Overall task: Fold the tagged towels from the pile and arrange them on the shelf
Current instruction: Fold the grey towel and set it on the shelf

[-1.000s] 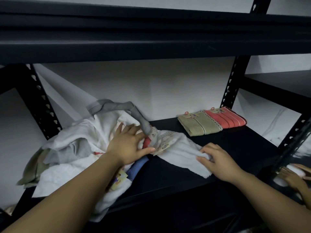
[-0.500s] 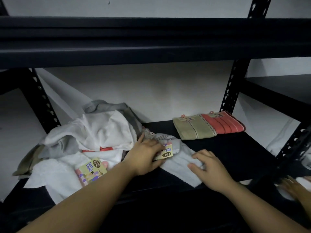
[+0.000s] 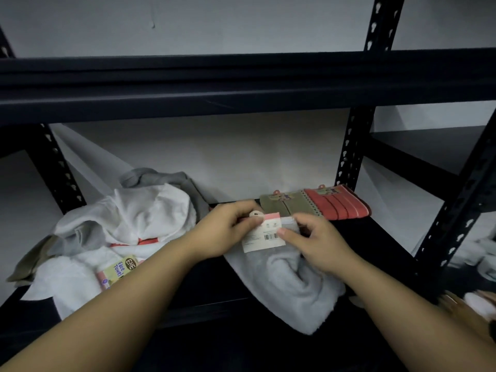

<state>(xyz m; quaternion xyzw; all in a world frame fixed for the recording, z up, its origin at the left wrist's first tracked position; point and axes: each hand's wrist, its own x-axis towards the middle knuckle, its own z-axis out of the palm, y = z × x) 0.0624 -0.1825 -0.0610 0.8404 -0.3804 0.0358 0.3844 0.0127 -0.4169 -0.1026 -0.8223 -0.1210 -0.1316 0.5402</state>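
I am working in a storage or stockroom area, not a furnished living space. The evidence is the black boltless steel rack (image 3: 241,84): perforated angle-iron uprights (image 3: 351,154) with keyhole slots, and flat dark shelf decks (image 3: 375,232). A second rack bay (image 3: 434,149) adjoins on the right. The wall (image 3: 214,157) behind is bare and plain white. Goods on the shelf carry retail packaging: a card label reading "Face Towel" (image 3: 120,269) and a barcoded tag (image 3: 264,234), consistent with shop stock.
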